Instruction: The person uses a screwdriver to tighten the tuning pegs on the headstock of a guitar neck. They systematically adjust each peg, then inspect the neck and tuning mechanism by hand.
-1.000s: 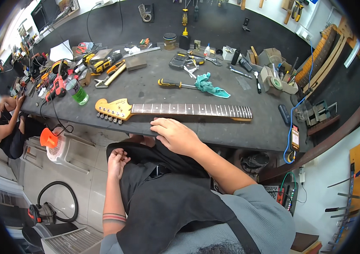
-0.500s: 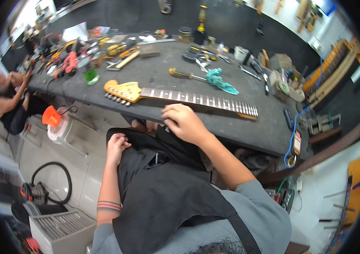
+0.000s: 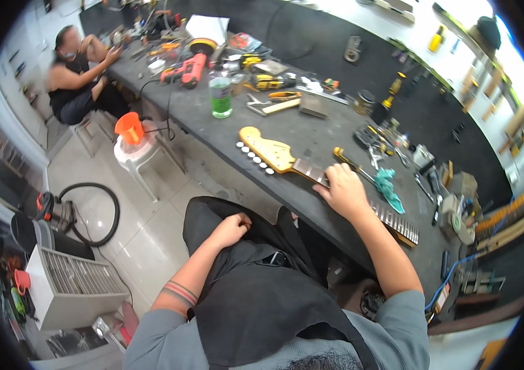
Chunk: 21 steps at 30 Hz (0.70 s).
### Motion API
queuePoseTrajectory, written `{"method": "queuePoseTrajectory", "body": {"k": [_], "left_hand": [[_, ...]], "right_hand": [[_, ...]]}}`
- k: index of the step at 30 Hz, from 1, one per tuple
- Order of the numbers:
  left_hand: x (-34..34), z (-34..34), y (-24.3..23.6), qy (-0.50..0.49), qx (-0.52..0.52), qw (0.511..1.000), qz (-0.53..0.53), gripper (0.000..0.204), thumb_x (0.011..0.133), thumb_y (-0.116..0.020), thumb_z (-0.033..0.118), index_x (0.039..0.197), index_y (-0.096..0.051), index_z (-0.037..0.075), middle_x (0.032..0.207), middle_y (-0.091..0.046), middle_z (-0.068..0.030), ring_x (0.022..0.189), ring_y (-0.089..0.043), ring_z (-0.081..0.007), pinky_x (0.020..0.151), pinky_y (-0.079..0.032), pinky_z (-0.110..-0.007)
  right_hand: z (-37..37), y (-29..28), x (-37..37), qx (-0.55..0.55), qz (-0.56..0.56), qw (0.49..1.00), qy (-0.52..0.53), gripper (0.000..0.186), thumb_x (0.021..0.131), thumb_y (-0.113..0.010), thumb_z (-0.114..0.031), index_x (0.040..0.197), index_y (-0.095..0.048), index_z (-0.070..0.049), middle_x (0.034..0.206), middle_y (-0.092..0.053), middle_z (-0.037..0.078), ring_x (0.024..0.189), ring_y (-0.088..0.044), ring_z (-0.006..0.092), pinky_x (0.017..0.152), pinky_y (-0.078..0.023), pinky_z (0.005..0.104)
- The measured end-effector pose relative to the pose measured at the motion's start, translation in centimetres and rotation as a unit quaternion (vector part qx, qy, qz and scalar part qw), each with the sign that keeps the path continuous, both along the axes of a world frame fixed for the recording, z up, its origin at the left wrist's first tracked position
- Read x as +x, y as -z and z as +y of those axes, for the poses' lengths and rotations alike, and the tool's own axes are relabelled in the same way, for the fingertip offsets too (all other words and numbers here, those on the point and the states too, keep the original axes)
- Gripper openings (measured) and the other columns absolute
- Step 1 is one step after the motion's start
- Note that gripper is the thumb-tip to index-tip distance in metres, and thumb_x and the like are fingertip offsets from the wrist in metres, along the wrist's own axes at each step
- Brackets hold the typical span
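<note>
A guitar neck [image 3: 304, 168] lies along the near edge of the dark workbench, its yellow headstock with a row of white-looking tuner buttons pointing left. My right hand [image 3: 343, 192] lies over its fretboard, thumb on the near side and fingers across the far side; the stretch beneath the palm is hidden. My left hand [image 3: 232, 229] is curled closed against the black apron [image 3: 262, 283] at my lap, with nothing visible in it. Beyond the neck, a yellow-handled screwdriver [image 3: 349, 159] lies beside a crumpled teal cloth [image 3: 389, 190].
On the bench [image 3: 286, 132] stand a bottle of green liquid [image 3: 220, 97] and a red power tool [image 3: 189, 70] among pliers and hammers. At left, a person [image 3: 77, 77] sits near a white stool [image 3: 135, 153] bearing an orange container [image 3: 129, 127]. A vacuum cleaner [image 3: 58, 213] stands on the floor.
My right hand has moved from the bench's near edge onto the guitar neck. My left hand remains at the lap, more curled. The view has swung left, showing more of the seated person and floor.
</note>
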<state>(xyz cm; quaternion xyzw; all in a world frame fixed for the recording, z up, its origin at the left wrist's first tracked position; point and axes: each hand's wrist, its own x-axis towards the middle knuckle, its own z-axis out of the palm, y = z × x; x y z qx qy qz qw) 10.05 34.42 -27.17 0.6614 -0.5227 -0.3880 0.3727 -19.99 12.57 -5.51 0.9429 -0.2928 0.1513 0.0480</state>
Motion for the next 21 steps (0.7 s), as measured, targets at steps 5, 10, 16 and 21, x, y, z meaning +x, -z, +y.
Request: {"method": "queuePoseTrajectory", "body": {"k": [5, 10, 16, 21], "left_hand": [[1.1, -0.5, 0.7, 0.012, 0.091, 0.992, -0.081, 0.027, 0.099, -0.072, 0.019, 0.122, -0.079, 0.006, 0.113, -0.082, -0.0219, 0.11, -0.078, -0.0413, 0.096, -0.061, -0.048], [3.5, -1.4, 4.6, -0.011, 0.052, 0.999, -0.009, 0.026, 0.103, -0.071, 0.02, 0.123, -0.077, 0.006, 0.117, -0.081, -0.0227, 0.113, -0.077, -0.0425, 0.099, -0.06, -0.049], [6.9, -3.0, 8.0, -0.04, 0.115, 0.988, 0.095, 0.026, 0.107, -0.069, 0.02, 0.127, -0.076, 0.003, 0.118, -0.082, -0.0214, 0.114, -0.077, -0.0411, 0.102, -0.059, -0.047], [13.1, -0.5, 5.6, -0.25, 0.147, 0.911, 0.293, 0.027, 0.109, -0.068, 0.019, 0.13, -0.075, 0.005, 0.12, -0.084, -0.0163, 0.111, -0.079, -0.037, 0.101, -0.06, -0.047]], "right_hand": [[-4.0, 0.2, -0.4, 0.035, 0.003, 0.999, 0.032, 0.048, 0.092, -0.09, -0.035, 0.11, -0.062, -0.001, 0.11, -0.065, 0.02, 0.111, -0.062, 0.043, 0.099, -0.052, 0.0525], [-3.4, -1.6, 0.6, 0.036, 0.004, 0.998, 0.047, 0.057, 0.084, -0.093, -0.022, 0.127, -0.061, -0.002, 0.133, -0.063, 0.025, 0.137, -0.058, 0.0484, 0.127, -0.04, 0.0652], [1.0, -3.2, 8.6, 0.127, -0.077, 0.972, -0.183, 0.04, 0.08, -0.079, -0.002, 0.118, -0.069, -0.009, 0.119, -0.07, 0.015, 0.124, -0.066, 0.0422, 0.123, -0.041, 0.0695], [-0.3, -4.7, 20.2, 0.281, -0.072, 0.908, -0.302, 0.043, 0.08, -0.087, 0.001, 0.118, -0.073, -0.013, 0.117, -0.07, 0.012, 0.121, -0.067, 0.0385, 0.112, -0.049, 0.0597]]}}
